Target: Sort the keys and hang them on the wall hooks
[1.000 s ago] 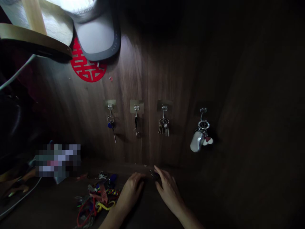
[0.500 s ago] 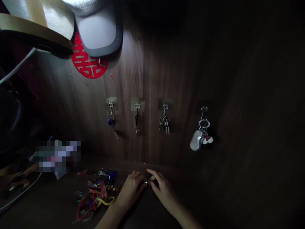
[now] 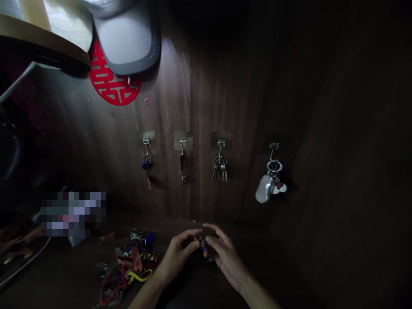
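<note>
Keys on a small metal ring with a blue tag (image 3: 202,243) sat pinched between both hands, low in the view at about six o'clock, just above the dark wooden shelf (image 3: 289,274). The left hand (image 3: 176,255) held the bunch from its nine o'clock side with thumb and forefinger closed narrowly on it; the right hand (image 3: 223,253) met it from three o'clock, fingertips likewise closed on the ring. Light was poor, so which part each finger gripped I cannot tell.

Up the dark wood-grain back panel (image 3: 199,94), toward twelve o'clock from the hands, hung four small adhesive hooks in a row: the first hook with a blue-tagged key (image 3: 146,163), the second hook with a dark slim fob (image 3: 182,161), the third hook with a cluster of silver keys (image 3: 219,165), and the fourth hook with a silver oval fob and a red-and-white charm (image 3: 270,182). At nine o'clock from the left hand lay a tangled pile of coloured cords and key rings (image 3: 127,268).

The step in hand looked like sorting out or working at the ring. Any following move would seem to call for a steady two-finger hold, since the bunch is small and dimly lit.
</note>
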The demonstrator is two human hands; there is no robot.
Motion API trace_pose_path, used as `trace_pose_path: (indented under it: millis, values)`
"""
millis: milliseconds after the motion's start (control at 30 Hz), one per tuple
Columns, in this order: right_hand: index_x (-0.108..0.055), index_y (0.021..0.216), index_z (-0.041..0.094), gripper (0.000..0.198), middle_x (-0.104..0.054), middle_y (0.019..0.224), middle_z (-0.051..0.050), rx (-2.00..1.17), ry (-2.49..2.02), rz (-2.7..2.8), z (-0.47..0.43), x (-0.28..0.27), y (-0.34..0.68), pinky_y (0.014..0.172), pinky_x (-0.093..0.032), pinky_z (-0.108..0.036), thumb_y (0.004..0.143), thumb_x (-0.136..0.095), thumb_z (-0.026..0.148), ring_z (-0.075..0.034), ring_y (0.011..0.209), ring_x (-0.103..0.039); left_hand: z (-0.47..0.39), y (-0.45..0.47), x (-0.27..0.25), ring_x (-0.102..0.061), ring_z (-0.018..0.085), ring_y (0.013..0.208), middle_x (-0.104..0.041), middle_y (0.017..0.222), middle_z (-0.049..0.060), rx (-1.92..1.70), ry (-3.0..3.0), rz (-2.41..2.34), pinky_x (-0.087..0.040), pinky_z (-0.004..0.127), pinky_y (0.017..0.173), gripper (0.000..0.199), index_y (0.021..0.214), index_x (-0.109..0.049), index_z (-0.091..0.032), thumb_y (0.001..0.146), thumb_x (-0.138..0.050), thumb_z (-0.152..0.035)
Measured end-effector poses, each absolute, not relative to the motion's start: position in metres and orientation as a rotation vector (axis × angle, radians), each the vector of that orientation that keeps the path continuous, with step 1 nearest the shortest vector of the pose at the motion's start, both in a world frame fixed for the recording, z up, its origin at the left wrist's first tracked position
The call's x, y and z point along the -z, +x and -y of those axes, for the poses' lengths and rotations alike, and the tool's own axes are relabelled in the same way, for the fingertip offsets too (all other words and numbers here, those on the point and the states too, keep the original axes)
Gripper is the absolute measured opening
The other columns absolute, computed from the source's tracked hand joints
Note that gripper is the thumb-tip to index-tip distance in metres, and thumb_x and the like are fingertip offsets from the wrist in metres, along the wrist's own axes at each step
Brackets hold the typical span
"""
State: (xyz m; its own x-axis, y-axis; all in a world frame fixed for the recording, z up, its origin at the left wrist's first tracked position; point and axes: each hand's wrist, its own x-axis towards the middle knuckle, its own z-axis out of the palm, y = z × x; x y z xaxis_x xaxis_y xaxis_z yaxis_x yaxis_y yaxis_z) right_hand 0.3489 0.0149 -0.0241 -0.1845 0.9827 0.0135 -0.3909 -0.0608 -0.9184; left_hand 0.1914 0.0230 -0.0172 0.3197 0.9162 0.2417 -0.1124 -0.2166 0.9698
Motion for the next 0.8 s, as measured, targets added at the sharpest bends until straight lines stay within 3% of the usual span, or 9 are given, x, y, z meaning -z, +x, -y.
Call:
trace_pose_path:
  millis: [167,400,567,800]
  values:
    - [-0.052,0.108,0.02,0.045,-0.065,0.07,-0.001,-1.598,-0.847,1.003,-0.013,0.023,0.348,0.041,-0.032,-0.018,0.071,-0.068,0.039,-0.01,0.048,-0.057,-0.022,0.194,0.018,-0.057,0.014,0.065,-0.062,0.067,-0.001,-1.164,1.391,-0.687,-0.044,0.025,0.069,0.018,0.085,-0.065,-0.017,0.075,-0.066,-0.032]
    - [-0.055,0.107,0.019,0.046,-0.063,0.068,0.001,-1.567,-0.913,1.108,-0.012,0.021,0.343,0.037,-0.025,-0.017,0.074,-0.061,0.05,-0.007,0.04,-0.055,-0.032,0.184,0.018,-0.048,0.009,0.058,-0.055,0.062,-0.005,-1.405,1.117,-0.831,-0.039,0.019,0.059,0.026,0.067,-0.06,-0.016,0.066,-0.072,-0.039]
    - [-0.055,0.108,0.016,0.048,-0.068,0.073,-0.005,-1.496,-0.914,1.236,-0.014,0.023,0.343,0.041,-0.027,-0.019,0.076,-0.057,0.052,-0.008,0.043,-0.055,-0.039,0.18,0.017,-0.052,0.008,0.058,-0.062,0.067,-0.001,-1.448,0.827,-0.778,-0.04,0.018,0.058,0.033,0.069,-0.06,-0.016,0.063,-0.073,-0.046]
    - [-0.057,0.101,0.017,0.044,-0.065,0.069,-0.003,-1.414,-0.919,1.264,-0.015,0.029,0.344,0.045,-0.031,-0.021,0.074,-0.059,0.052,-0.011,0.048,-0.055,-0.039,0.178,0.01,-0.052,0.008,0.054,-0.06,0.059,-0.003,-1.517,0.762,-0.785,-0.039,0.017,0.056,0.036,0.063,-0.058,-0.015,0.055,-0.079,-0.043]
